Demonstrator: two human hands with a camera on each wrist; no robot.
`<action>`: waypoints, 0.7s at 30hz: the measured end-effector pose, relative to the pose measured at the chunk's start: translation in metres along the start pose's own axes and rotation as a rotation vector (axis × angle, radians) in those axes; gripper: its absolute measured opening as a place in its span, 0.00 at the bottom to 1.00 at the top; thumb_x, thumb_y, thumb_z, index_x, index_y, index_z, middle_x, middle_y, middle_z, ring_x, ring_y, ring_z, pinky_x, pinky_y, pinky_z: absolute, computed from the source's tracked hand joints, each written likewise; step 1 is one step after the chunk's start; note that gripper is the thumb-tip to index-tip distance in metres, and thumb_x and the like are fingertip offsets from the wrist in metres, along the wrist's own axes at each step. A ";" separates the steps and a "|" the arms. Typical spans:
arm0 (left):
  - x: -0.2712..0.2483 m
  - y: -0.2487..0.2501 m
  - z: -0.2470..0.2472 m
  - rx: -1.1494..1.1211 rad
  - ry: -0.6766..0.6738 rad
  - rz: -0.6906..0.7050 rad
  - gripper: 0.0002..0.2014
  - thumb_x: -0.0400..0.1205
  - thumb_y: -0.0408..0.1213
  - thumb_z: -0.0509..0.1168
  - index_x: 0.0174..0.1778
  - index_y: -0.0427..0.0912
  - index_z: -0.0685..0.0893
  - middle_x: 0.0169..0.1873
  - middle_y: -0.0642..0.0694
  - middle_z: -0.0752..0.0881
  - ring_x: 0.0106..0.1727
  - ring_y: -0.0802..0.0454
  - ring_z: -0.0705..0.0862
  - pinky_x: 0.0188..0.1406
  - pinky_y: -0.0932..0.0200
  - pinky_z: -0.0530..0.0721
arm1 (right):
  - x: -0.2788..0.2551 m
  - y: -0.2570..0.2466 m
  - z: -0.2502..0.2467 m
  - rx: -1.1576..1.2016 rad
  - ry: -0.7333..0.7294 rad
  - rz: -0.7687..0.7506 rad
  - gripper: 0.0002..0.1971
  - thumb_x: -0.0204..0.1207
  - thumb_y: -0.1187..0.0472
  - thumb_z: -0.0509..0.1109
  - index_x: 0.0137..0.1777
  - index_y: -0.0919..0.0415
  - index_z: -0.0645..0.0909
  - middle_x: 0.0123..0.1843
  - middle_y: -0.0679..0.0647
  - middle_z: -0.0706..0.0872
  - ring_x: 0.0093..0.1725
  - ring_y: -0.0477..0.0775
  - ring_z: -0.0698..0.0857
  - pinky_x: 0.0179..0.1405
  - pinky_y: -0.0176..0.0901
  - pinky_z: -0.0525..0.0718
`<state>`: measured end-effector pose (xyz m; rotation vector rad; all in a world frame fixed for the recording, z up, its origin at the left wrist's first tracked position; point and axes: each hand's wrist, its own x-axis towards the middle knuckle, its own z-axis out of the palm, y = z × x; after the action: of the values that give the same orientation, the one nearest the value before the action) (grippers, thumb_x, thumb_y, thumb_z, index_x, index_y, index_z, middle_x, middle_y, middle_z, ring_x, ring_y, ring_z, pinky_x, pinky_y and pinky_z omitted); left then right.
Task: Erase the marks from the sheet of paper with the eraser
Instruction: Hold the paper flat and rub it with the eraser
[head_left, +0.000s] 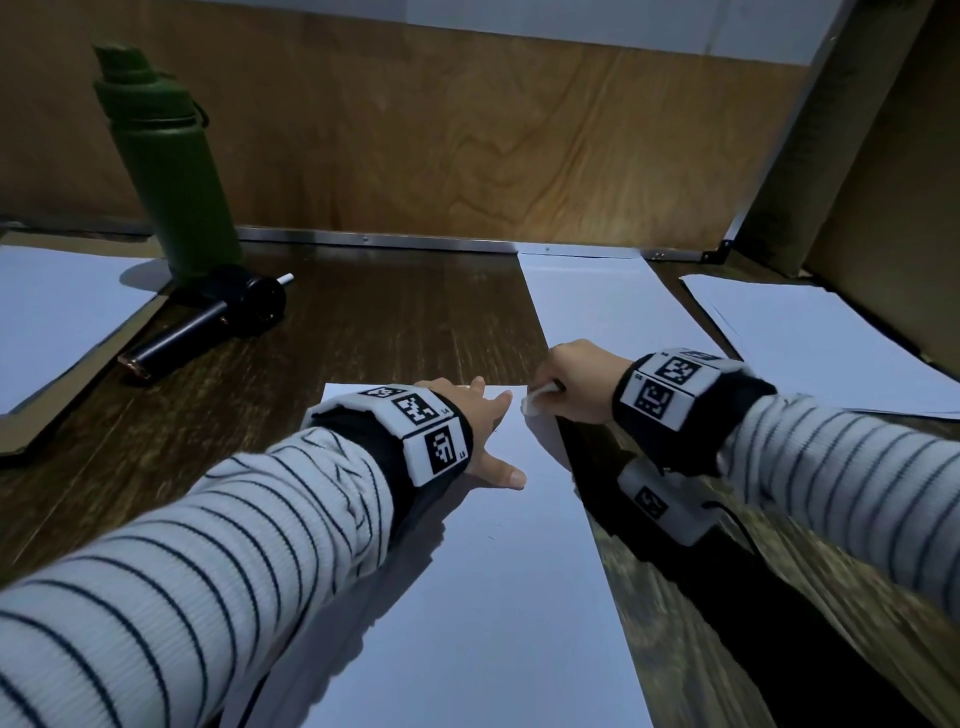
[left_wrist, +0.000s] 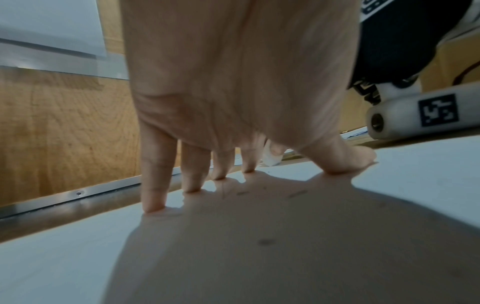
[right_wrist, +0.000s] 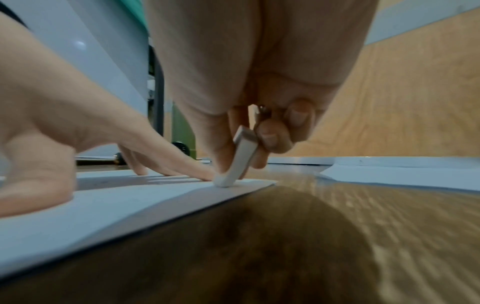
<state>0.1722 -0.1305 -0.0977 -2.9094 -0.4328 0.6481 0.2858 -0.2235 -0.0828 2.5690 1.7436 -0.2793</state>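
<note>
A white sheet of paper (head_left: 467, 597) lies lengthwise on the dark wooden desk in front of me. My left hand (head_left: 483, 415) lies spread on its far end, straight fingers (left_wrist: 155, 185) pressing it flat. My right hand (head_left: 571, 379) pinches a white eraser (right_wrist: 239, 158) between thumb and fingers. The eraser's lower end touches the sheet's far right corner (right_wrist: 249, 183), right beside the left index fingertip. A few faint pencil marks (left_wrist: 297, 193) show on the paper under the left palm.
A green bottle (head_left: 166, 171) stands at the back left, with a black cylindrical tool (head_left: 208, 322) lying at its foot. Other white sheets lie at far left (head_left: 57, 317), behind the right hand (head_left: 608, 301) and at far right (head_left: 810, 343). A wooden panel (head_left: 467, 130) closes the back.
</note>
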 end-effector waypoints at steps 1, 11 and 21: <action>0.000 0.000 0.000 -0.001 -0.001 -0.002 0.48 0.74 0.73 0.53 0.84 0.52 0.43 0.84 0.45 0.48 0.77 0.37 0.69 0.65 0.44 0.77 | 0.001 -0.001 0.000 0.009 0.011 0.012 0.14 0.80 0.60 0.62 0.54 0.61 0.88 0.54 0.56 0.90 0.56 0.58 0.84 0.47 0.38 0.74; 0.001 0.001 -0.001 0.011 -0.013 0.003 0.49 0.73 0.73 0.54 0.84 0.53 0.41 0.84 0.42 0.48 0.78 0.34 0.67 0.65 0.43 0.75 | -0.005 -0.004 0.000 -0.015 -0.012 0.035 0.24 0.76 0.65 0.60 0.19 0.49 0.62 0.24 0.46 0.67 0.39 0.59 0.70 0.41 0.42 0.71; 0.002 0.000 0.000 0.003 -0.026 0.013 0.50 0.72 0.73 0.56 0.84 0.52 0.42 0.84 0.39 0.47 0.77 0.33 0.66 0.67 0.40 0.73 | -0.013 -0.018 0.006 0.022 -0.051 -0.020 0.24 0.75 0.63 0.62 0.18 0.48 0.65 0.23 0.46 0.67 0.35 0.56 0.71 0.32 0.40 0.69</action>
<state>0.1739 -0.1302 -0.0980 -2.9066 -0.4162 0.6884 0.2643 -0.2294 -0.0848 2.5373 1.7603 -0.3631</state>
